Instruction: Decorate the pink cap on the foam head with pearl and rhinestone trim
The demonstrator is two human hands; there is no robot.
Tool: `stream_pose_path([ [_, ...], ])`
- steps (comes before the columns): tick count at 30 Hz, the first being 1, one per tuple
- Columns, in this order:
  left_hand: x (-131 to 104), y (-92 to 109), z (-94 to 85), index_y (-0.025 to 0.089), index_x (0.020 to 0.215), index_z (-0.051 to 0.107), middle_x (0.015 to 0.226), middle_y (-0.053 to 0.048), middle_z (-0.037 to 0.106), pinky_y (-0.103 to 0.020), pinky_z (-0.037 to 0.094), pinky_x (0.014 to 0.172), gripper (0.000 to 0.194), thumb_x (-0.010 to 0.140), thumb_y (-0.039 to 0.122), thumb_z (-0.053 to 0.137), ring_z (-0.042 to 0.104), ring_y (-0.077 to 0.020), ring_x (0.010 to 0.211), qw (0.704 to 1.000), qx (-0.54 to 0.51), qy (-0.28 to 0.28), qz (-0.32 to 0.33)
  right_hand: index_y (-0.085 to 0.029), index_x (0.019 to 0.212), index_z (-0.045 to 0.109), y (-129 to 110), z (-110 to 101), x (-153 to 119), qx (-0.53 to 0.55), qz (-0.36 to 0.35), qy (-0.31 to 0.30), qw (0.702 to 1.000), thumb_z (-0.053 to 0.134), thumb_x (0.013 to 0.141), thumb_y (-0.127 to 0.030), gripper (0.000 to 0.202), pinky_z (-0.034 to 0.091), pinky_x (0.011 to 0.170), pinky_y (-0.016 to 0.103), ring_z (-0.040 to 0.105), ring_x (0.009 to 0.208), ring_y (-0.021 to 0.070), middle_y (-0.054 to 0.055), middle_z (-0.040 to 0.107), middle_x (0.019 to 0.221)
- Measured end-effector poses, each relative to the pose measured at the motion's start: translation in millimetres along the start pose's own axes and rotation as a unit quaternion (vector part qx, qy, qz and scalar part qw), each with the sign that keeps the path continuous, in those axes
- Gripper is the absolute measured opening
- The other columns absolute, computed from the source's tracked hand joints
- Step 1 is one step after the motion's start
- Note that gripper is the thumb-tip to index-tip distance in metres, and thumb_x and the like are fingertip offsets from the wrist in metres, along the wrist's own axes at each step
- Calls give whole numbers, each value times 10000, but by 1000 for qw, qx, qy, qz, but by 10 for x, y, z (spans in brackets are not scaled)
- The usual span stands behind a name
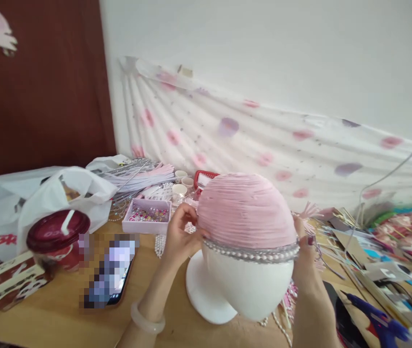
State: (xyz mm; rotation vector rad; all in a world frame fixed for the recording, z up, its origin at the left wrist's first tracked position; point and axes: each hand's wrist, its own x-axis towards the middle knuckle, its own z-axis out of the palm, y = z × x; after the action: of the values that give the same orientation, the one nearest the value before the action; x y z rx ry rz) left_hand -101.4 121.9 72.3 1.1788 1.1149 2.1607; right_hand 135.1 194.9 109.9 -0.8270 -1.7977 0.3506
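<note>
A pink headpiece (245,208), wound in fine ridged strands like pipe cleaners, sits on a white mannequin head (251,280). Along its lower edge runs a silver band with a row of white pearl beads (260,255). The mannequin head leans over its round white base (206,295). My left hand (186,234) is closed at the left side of the headpiece, thumb and fingertips pinching near its edge. On the other side, my right hand (305,249) grips the right edge, thumb on the rim, its fingers mostly hidden. A pale bangle circles my left wrist.
At left stand a phone (113,270), a red lidded cup (59,237) and white plastic bags (64,193). Behind are a box of gems (146,217), paper cups (179,191) and bundled pipe cleaners (144,179). A blue glue gun (379,319) and clutter lie right.
</note>
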Motion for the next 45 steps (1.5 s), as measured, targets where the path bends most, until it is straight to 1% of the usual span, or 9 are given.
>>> stream_pose_path([
  [4,10,-22,-112,237,898,592,861,7,617,-277,487,729,308,716,352,813,603,-160,780,998,49,28,33,-246,1197,643,-204,-6,-276,1,72,20,997,193,995,-764,716,556,857,446,678,1043,281,99,704,1100],
  [10,-131,-31,-161,229,849,606,828,5,644,-303,514,781,177,837,347,737,640,-170,805,980,148,63,116,-269,1305,618,-334,-44,-498,61,54,45,996,349,1083,-522,430,551,940,409,681,1165,257,86,717,1260],
  [15,-117,-74,-166,225,784,612,760,19,648,-326,496,727,218,815,407,727,623,-174,734,952,195,129,196,-313,1304,626,-302,-101,-554,135,57,37,989,340,1106,-427,366,505,1060,418,639,1280,229,54,694,1353],
  [22,42,-49,-208,211,698,673,637,34,646,-304,444,578,164,713,361,738,581,-168,597,946,257,128,151,-268,1226,633,-342,-176,-547,109,77,38,990,356,1097,-382,326,555,981,456,691,1198,252,83,743,1245],
  [26,83,53,-154,222,663,677,600,43,643,-309,453,538,149,667,370,697,593,-186,593,939,288,123,141,-250,1207,586,-398,-198,-522,94,56,40,993,431,1060,-300,219,591,908,429,713,1119,245,99,740,1201],
  [30,38,191,-105,214,713,684,630,25,664,-300,446,517,156,615,326,730,599,-187,590,932,316,117,135,-249,1238,562,-405,-213,-531,118,77,35,989,450,1059,-329,226,609,903,435,719,1090,235,101,727,1215],
  [37,-197,305,-137,218,873,663,776,-3,676,-348,498,748,272,951,458,560,636,-196,743,910,352,148,162,-268,1281,562,-336,-212,-550,148,96,24,984,440,1074,-365,259,606,940,386,689,1148,202,95,679,1299],
  [42,-285,400,-135,213,666,634,615,24,558,-311,414,547,466,907,612,632,507,-154,560,957,233,146,93,-255,1120,611,-291,-257,-555,90,77,96,988,483,1056,-339,166,597,751,316,713,963,194,59,716,1050],
  [45,-329,562,-44,207,503,485,485,51,386,-265,338,441,554,826,563,760,379,-115,468,987,115,87,68,-252,967,634,-341,-398,-603,80,29,72,994,490,1046,-294,170,566,674,285,680,755,167,11,691,843],
])
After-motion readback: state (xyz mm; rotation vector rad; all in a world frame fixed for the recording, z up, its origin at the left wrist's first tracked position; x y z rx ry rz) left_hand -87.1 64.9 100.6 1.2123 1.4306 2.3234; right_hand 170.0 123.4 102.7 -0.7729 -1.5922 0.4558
